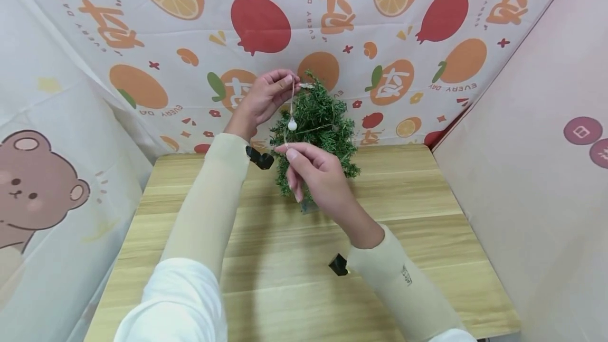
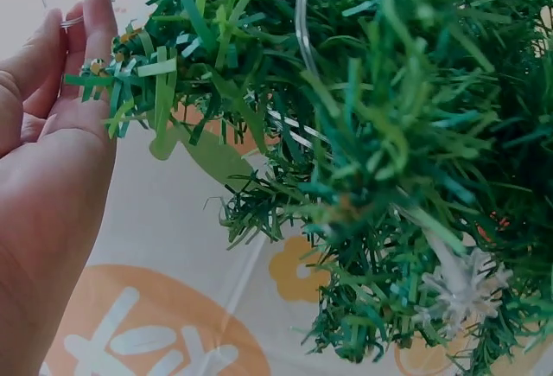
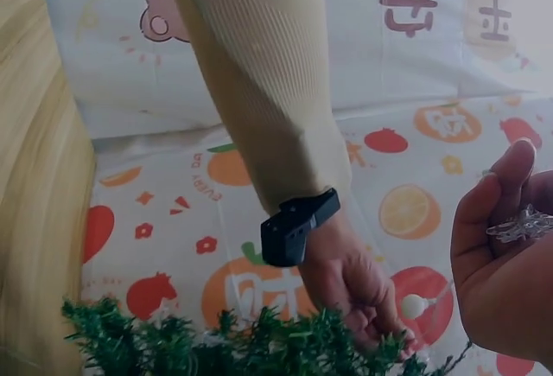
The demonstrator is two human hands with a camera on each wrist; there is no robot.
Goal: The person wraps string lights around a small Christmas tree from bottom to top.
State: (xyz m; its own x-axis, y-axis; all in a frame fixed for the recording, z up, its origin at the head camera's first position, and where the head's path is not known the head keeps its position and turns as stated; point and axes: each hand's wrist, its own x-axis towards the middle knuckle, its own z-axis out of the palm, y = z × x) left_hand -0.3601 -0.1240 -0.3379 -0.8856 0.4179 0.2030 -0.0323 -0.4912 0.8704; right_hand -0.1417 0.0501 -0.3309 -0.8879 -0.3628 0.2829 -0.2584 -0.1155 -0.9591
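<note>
A small artificial Christmas tree [image 1: 328, 115] stands on the table. My left hand [image 1: 269, 95] is beside its top and pinches the thin clear wire of a light string between thumb and forefinger. From there the wire hangs down past a round white bulb [image 1: 292, 125] to my right hand [image 1: 319, 173], which pinches it in front of the tree. In the right wrist view, a clear snowflake light [image 3: 523, 225] sits within the curled fingers of the right hand. Another snowflake light [image 2: 462, 288] and strands of wire [image 2: 298, 125] lie among the branches in the left wrist view.
The wooden table [image 1: 380, 300] backs onto a fruit-print cloth [image 1: 190, 78] close behind the tree. Pale cloth panels, one with a bear print [image 1: 38, 183], close off both sides. Black wrist devices [image 1: 259, 158] are worn on both forearms.
</note>
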